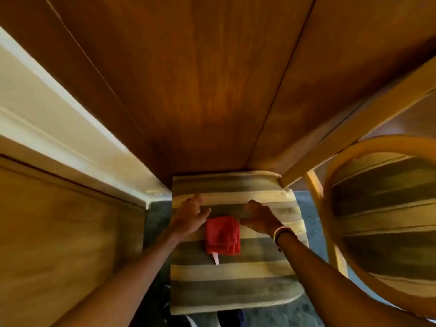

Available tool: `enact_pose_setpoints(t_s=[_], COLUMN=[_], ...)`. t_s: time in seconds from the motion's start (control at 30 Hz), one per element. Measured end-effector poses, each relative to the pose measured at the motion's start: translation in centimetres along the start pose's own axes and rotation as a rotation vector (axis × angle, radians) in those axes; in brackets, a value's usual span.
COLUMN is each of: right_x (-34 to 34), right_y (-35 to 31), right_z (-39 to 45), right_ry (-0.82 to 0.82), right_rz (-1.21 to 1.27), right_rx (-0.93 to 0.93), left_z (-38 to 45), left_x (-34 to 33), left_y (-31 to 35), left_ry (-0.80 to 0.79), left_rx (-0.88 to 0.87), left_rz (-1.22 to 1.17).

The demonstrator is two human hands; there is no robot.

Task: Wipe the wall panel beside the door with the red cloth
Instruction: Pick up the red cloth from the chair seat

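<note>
A folded red cloth [223,234] with a white tag lies on a striped chair cushion [236,279] just below the wall. My left hand [191,217] hovers at the cloth's upper left, fingers spread, holding nothing. My right hand [259,218] is at the cloth's upper right, fingers curled over the cushion and its thumb close to the cloth's edge; a band circles that wrist. Neither hand grips the cloth. The brown wooden wall panel [200,90] fills the upper middle of the view. The door [59,244] and its white frame [59,128] run along the left.
A second wooden chair with a striped seat [382,220] and curved back stands at the right, close to my right arm. A light wooden rail [354,128] slants across the panel on the right. Grey carpet [309,218] shows between the chairs.
</note>
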State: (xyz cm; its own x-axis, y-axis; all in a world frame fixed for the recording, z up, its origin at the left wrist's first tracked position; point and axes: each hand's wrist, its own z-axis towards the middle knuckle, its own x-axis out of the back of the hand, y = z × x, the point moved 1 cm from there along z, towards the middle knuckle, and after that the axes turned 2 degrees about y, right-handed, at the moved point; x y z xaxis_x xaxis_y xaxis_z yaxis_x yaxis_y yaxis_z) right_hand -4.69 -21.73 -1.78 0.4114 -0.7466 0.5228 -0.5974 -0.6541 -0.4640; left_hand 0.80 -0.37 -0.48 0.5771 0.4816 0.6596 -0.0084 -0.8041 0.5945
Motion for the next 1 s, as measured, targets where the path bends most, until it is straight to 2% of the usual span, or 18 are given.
enact_pose_setpoints(t_s=[0.17, 0.27, 0.43, 0.53, 0.7, 0.87, 1.0], right_x=[-6.1, -8.4, -8.5, -6.4, -1.2, 5.7, 11.2], right_y=[3.4, 4.6, 4.2, 2.7, -3.0, -9.8, -15.5], right_z=[3.4, 4.7, 4.6, 3.0, -0.9, -6.2, -11.0], right_ry=[-0.038, 0.039, -0.033, 0.020, 0.148, 0.279, 0.442], right_rz=[0.256, 0.434, 0.655, 0.734, 0.794, 0.800, 0.707], right_rx=[-0.177, -0.279, -0.264, -0.176, 0.031, 0.311, 0.500], left_z=[1.2, 1.7, 2.1, 2.2, 1.8, -0.7, -3.9], left_x=[-7.0, -9.6, -10.0, -7.5, 0.4, 10.5, 18.3], left_y=[-3.5, -4.4, -5.6, -4.3, 0.1, 6.5, 12.2], left_ry=[-0.113, -0.011, 0.096, 0.082, 0.146, 0.280, 0.395], left_rx=[0.230, 0.321, 0.415, 0.337, 0.092, -0.181, -0.348], left_rz=[-0.109, -0.196, -0.526, -0.656, -0.610, -0.547, -0.563])
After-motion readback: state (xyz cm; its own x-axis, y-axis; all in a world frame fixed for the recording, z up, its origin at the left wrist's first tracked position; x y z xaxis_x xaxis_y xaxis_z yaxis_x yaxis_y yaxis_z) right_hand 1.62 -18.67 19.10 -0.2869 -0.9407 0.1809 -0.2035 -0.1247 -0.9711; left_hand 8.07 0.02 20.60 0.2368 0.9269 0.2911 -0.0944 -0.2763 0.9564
